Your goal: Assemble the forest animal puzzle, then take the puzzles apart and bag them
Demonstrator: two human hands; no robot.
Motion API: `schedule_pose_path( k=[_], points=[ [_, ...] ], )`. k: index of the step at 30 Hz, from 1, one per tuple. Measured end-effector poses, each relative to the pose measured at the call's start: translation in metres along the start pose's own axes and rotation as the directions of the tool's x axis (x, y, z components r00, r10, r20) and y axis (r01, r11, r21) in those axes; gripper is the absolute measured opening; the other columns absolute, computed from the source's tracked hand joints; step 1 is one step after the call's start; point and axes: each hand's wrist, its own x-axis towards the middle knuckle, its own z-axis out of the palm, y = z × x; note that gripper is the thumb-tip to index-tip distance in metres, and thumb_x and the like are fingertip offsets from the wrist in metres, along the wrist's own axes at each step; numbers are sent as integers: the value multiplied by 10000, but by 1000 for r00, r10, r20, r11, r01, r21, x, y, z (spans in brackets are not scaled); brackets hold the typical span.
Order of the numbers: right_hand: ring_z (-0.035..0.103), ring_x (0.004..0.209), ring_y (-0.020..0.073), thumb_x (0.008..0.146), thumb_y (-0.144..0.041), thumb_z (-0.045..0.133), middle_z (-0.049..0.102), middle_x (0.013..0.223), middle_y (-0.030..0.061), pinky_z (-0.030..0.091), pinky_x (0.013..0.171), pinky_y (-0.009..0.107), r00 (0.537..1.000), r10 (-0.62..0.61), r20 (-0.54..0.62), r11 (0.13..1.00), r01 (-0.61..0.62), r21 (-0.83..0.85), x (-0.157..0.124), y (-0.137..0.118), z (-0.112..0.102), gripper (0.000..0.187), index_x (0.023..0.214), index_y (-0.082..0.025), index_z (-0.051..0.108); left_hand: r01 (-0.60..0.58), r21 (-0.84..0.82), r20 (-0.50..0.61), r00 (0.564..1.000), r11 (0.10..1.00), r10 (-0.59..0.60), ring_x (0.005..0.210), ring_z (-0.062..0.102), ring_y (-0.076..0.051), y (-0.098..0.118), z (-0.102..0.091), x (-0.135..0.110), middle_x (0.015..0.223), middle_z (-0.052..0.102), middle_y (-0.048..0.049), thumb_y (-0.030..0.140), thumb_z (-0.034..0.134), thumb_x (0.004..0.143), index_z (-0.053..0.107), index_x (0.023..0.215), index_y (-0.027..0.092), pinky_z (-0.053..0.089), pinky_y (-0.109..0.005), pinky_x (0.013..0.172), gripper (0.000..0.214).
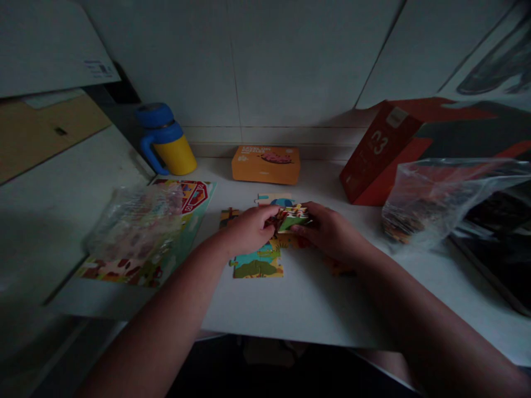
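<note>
So, some pieces sit joined in front of the box — left hand and right hand both grip a stack, not yet laid.

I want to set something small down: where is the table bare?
The table shows bare between its near edge and the green puzzle section, and between the orange box and red box. Crowded: mid-table, where left hand and right hand hold puzzle pieces over others; left, under the picture sheet and clear plastic; right, around the plastic bag.
</note>
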Motion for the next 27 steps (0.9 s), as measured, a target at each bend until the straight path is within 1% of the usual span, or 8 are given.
schedule_pose_path(
  k=[2, 4, 7, 13, 16, 20, 23, 27],
  points=[
    [702, 931, 255, 939, -406, 722, 759, 1101, 104, 529, 815, 355, 1000, -10, 13, 1000, 10, -24, 0, -2, -1, 304, 1163, -203, 688, 20, 47, -3, 1000, 999, -20, 1035, 693, -210, 5, 2, -2, 1178, 738, -65, 129, 492, 928, 618, 1277, 246, 557, -338, 901, 389],
    [707, 965, 265, 945, -391, 712, 760, 1133, 112, 537, 848, 369, 1000, -21, 4, 999, 21, -45, 0, -2, 0, 310, 1191, -203, 693, 52, 97, -2, 999, 994, -52, 1165, 675, -237, 12, 3, -5, 1312, 705, -99, 141, 476, 949, 552, 1382, 239, 550, -355, 978, 450],
    [712, 1057, 281, 955, -351, 698, 751, 1222, 118, 540, 932, 395, 998, -64, -13, 996, 63, -66, 0, 2, 1, 379, 1305, -211, 664, 78, 126, 30, 996, 989, -82, 1387, 571, -254, 23, 7, -8, 1531, 579, -151, 151, 451, 973, 372, 1545, 200, 487, -375, 1137, 579],
    [695, 1163, 291, 967, -327, 679, 719, 1326, 113, 523, 1018, 421, 993, -117, 5, 986, 116, -119, 2, 7, 4, 461, 1414, -243, 603, 54, 159, 33, 998, 986, -60, 1580, 349, -264, 26, 15, -9, 1722, 309, -204, 144, 501, 932, 110, 1646, 158, 351, -427, 1278, 814],
    [689, 1150, 295, 979, -307, 646, 711, 1323, 133, 515, 1001, 425, 994, -106, 38, 985, 110, -135, 2, 5, 4, 436, 1404, -223, 593, 49, 162, 29, 998, 986, -54, 1606, 295, -288, 23, 18, -9, 1732, 257, -242, 162, 524, 921, 46, 1660, 123, 337, -446, 1286, 881],
    [690, 1039, 287, 983, -295, 621, 740, 1156, 127, 504, 913, 389, 994, -84, 63, 980, 94, -176, 1, 3, 4, 269, 1234, -203, 647, 2, 157, 9, 1000, 988, -3, 1601, 303, -303, 24, 24, -9, 1737, 259, -222, 164, 532, 922, -25, 1676, 182, 380, -475, 1254, 938],
    [672, 919, 262, 978, -316, 625, 737, 1046, 113, 485, 825, 352, 995, -70, 69, 976, 82, -199, 1, 2, 3, 186, 1119, -199, 660, -27, 190, -27, 999, 981, 33, 1582, 339, -293, 22, 15, -10, 1718, 311, -210, 232, 558, 960, 52, 1678, 186, 389, -447, 1244, 879],
    [647, 825, 244, 973, -342, 633, 734, 989, 106, 458, 744, 330, 997, -35, 74, 981, 48, -190, 2, 2, 2, 196, 1102, -197, 664, 111, 312, -132, 989, 944, -73, 1507, 440, -298, 3, -30, -19, 1615, 474, -164, 411, 625, 981, 400, 1571, 188, 371, -429, 1243, 670]
  ],
)
